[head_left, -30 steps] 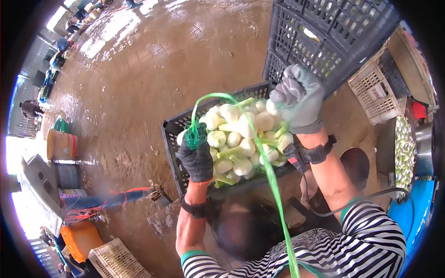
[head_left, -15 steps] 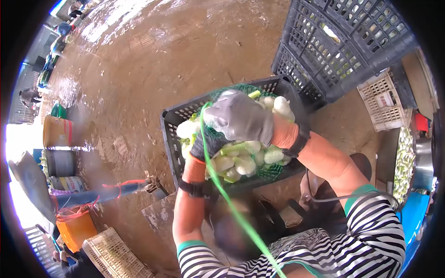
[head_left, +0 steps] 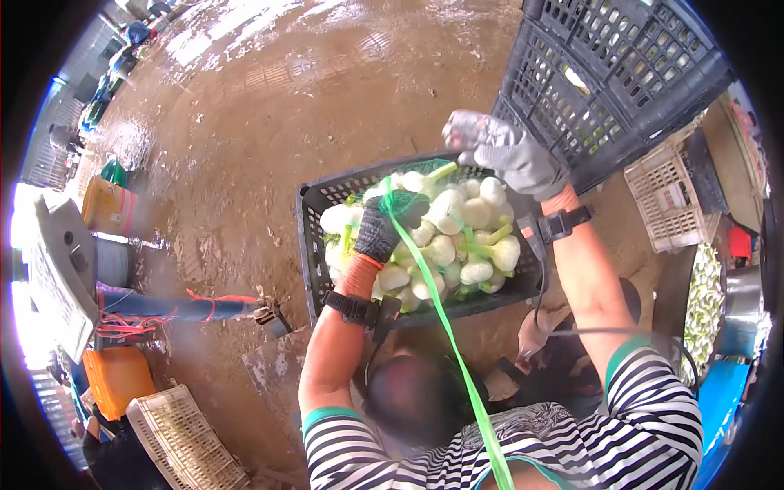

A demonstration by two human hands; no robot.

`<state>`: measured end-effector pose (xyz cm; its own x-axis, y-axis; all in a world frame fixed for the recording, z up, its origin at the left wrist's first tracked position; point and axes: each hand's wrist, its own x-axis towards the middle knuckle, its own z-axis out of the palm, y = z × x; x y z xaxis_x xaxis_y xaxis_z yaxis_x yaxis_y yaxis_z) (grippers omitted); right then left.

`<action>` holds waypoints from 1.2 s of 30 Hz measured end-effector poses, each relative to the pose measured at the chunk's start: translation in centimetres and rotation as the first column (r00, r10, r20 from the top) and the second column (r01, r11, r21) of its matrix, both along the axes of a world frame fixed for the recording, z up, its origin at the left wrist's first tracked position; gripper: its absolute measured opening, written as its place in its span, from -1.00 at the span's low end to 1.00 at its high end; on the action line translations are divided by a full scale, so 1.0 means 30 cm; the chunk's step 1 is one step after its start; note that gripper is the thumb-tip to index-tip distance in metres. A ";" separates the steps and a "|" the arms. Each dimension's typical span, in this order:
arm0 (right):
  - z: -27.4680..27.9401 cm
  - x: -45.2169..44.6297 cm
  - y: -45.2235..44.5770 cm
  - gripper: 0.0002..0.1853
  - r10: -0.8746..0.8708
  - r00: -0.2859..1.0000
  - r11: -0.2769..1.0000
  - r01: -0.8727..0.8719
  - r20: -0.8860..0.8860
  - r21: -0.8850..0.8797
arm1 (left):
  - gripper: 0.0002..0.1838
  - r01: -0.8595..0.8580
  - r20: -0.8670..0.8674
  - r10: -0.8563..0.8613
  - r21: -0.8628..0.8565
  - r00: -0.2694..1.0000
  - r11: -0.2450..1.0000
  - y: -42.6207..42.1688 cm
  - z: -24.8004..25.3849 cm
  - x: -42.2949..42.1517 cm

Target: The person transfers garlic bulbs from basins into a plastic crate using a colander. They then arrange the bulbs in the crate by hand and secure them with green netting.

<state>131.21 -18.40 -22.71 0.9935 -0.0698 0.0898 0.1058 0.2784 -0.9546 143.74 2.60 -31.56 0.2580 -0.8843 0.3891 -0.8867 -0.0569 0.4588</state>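
Observation:
A black plastic crate point(head_left: 314, 282) in front of me holds a green net bag full of white bulbs with short green stalks point(head_left: 445, 214), which look like fresh garlic. My left hand point(head_left: 388, 220), in a dark knitted glove, is closed around the gathered neck of the net bag at the crate's left-middle. A bright green plastic ribbon point(head_left: 433, 298) runs from that fist down toward my chest. Above the crate's far right corner hovers my right hand point(head_left: 506, 155) in a grey coated glove. Its fingers are loosely bent, apart from the thumb, and nothing shows in them.
Tall black crates point(head_left: 612, 82) stand at the upper right, close to my right hand. Beyond them are a cream crate point(head_left: 674, 196) and a heap of pale green-white produce point(head_left: 701, 294). At left are a blue pole point(head_left: 180, 309), an orange container point(head_left: 118, 380) and another cream crate point(head_left: 184, 437).
My right hand has lifted off the bag neck and moved up and right, beyond the crate's rim. My left hand stays on the gathered net, and more bulbs now show.

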 end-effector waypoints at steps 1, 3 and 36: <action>-0.025 -0.008 -0.020 -0.14 -0.030 0.999 0.962 0.023 -0.019 -0.273 | -0.91 -0.042 0.120 0.034 0.064 0.992 0.997 -0.025 -0.050 0.023; -0.075 0.000 -0.001 0.07 0.055 0.998 0.870 -0.069 -0.043 -0.488 | -0.87 -0.035 0.219 0.008 0.118 0.976 0.992 -0.029 -0.037 0.031; -0.257 -0.017 0.551 -0.57 -0.628 0.774 0.656 0.585 0.086 -0.476 | -0.81 -0.379 0.384 0.205 0.461 0.900 0.802 -0.127 0.307 -0.204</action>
